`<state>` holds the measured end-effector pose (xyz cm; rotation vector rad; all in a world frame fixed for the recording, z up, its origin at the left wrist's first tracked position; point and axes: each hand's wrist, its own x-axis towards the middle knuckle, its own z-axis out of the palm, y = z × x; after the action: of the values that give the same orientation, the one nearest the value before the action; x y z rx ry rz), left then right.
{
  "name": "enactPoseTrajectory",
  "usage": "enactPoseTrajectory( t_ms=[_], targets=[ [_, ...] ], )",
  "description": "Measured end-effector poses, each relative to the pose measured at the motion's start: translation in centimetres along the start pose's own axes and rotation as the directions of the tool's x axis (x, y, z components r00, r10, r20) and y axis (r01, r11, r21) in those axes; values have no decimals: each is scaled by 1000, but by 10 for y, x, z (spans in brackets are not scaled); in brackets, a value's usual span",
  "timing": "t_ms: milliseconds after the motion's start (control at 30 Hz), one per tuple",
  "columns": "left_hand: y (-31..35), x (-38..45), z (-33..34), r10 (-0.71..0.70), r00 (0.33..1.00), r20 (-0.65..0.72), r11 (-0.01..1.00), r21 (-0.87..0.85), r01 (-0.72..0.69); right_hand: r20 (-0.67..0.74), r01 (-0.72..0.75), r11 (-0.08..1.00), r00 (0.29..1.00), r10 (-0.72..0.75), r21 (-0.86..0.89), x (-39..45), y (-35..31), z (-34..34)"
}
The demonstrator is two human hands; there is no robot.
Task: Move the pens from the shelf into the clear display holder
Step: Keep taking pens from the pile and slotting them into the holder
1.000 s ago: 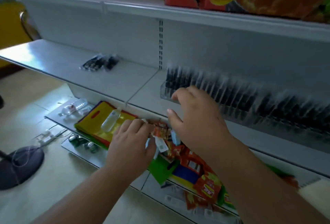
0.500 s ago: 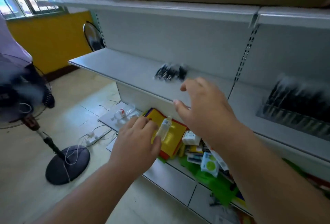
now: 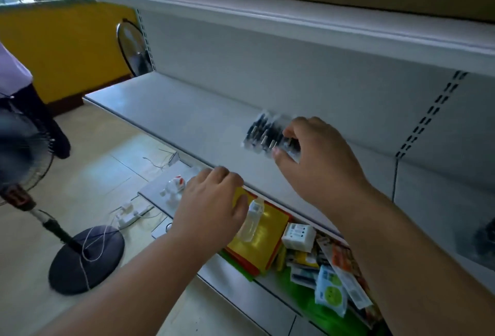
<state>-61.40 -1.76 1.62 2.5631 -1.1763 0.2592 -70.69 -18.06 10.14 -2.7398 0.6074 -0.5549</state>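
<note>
Where the grey metal shelf (image 3: 187,118) runs across the middle of the view, its surface carries one small cluster of black pens (image 3: 263,133) near the back panel (image 3: 267,67). Below it, a lower shelf (image 3: 241,295) holds mixed goods: a yellow packet (image 3: 263,250), a small clear bottle (image 3: 253,219) lying on that packet, a white box (image 3: 297,236), and several coloured packages to the right.

On the floor at left stands a pedestal fan (image 3: 21,153) with a round dark base (image 3: 87,259); a white power strip (image 3: 131,213) lies near the base.

The right hand (image 3: 318,164) is over the shelf at the right end of the pen cluster. Its fingers are curled onto the pens and its thumb tip lies at the cluster's near edge; motion blur prevents confirmation of a closed grip. The left hand (image 3: 211,204) hovers at the front lip of the shelf, above the yellow packet, fingers loosely bent, holding nothing.

The clear display holder (image 3: 484,239) is only a dark blur at the right frame edge, well apart from the pens.
</note>
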Motion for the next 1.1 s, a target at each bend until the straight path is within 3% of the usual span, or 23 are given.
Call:
enactPoseTrajectory(
  t_ms=[400,633,833,1100],
  targets=[
    [-77,144,37,184,980,77,972,-165,-169,-111,-223,971,971,212,-90,77,-14,55],
    [-97,207,61,365,887,282,931,-118,-346,-173,-459,886,880,443,-64,80,-20,74],
    [-95,239,70,267,914,305,958,-182,-219,-211,-517,852,845,491,-87,85,-34,79],
    [-95,246,76,278,912,301,954,-195,-226,-231,-514,855,842,487,-71,87,-36,85]
  ],
)
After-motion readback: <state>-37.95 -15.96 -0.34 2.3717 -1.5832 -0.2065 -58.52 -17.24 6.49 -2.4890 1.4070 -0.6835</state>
